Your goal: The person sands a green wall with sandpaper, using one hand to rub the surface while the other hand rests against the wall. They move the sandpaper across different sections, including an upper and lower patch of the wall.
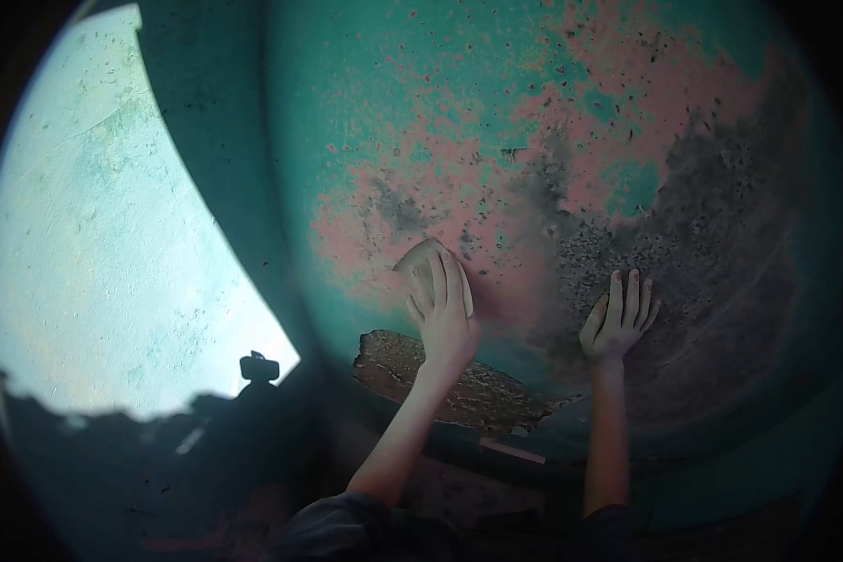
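Note:
My left hand (448, 314) presses a folded sheet that looks like sandpaper (414, 260) against a green wall (337, 122) with worn paint. Its fingers lie over the sheet, and a pale edge shows beside them. To the right, my right hand (620, 323) rests with fingers spread on a rough grey patch (688, 253) of the same wall. A small brownish edge shows by its thumb; I cannot tell what it is. Pink patches (496, 201) surround the left hand.
Below my left hand, a jagged, rough brown strip (487, 398) of broken surface crosses the wall. A small pale strip (512, 451) lies under it. At the left, bright sunlight falls on another wall section (112, 225), with a dark shadow (258, 368) at its lower edge.

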`<state>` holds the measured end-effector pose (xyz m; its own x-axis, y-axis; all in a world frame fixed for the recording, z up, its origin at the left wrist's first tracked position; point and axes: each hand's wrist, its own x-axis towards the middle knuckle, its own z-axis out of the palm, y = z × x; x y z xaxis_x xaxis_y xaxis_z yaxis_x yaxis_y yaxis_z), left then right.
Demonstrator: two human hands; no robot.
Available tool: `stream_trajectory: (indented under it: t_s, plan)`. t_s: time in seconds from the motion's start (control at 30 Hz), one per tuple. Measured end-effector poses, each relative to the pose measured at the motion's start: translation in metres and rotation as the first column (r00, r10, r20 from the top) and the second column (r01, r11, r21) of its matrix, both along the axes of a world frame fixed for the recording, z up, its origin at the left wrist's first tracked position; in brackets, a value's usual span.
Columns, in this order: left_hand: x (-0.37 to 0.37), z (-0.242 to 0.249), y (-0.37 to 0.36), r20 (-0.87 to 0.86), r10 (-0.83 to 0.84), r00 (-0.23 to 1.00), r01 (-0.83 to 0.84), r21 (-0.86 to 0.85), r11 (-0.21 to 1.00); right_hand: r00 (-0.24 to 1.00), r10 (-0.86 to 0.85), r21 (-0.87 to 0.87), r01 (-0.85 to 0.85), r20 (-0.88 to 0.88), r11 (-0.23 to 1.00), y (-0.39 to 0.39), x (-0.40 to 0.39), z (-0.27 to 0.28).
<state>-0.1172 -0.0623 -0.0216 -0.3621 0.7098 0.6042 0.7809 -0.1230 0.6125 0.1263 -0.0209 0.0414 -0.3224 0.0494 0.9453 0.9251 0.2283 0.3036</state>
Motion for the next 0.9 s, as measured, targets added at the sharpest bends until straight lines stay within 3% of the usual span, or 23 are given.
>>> stream_trajectory:
  t_s: [0.1,0.3,0.37,0.6,0.67,0.77,0.9]
  plan:
    - [0.007,-0.009,-0.007,-0.05,-0.058,0.997,0.055,-0.073,0.996,1.0,-0.003,0.006,0.003,0.0,1.0,0.001,-0.002,-0.002]
    - [-0.01,0.008,-0.001,0.032,-0.015,0.999,0.013,0.062,0.998,1.0,-0.002,-0.001,0.002,0.002,1.0,0.001,0.001,-0.002]
    - [0.001,-0.003,-0.013,-0.041,-0.08,0.996,0.074,-0.117,0.99,1.0,0.0,0.013,0.001,-0.007,1.0,0.003,-0.001,-0.001]
    - [-0.01,0.014,-0.006,0.025,-0.037,0.999,0.037,-0.008,0.999,1.0,-0.002,0.023,0.002,0.01,1.0,0.001,0.0,0.0]
    - [0.006,0.003,-0.016,0.022,-0.118,0.993,0.12,-0.145,0.982,1.0,-0.004,0.033,0.004,0.014,0.999,0.001,-0.002,0.001]
    - [0.01,0.0,-0.013,-0.04,-0.087,0.995,0.082,-0.119,0.99,1.0,0.001,0.035,-0.002,0.02,0.999,0.0,-0.001,0.0]
    - [0.016,0.007,-0.013,0.001,-0.094,0.996,0.094,-0.034,0.995,1.0,0.01,0.043,-0.011,0.024,0.999,0.001,0.0,0.001]
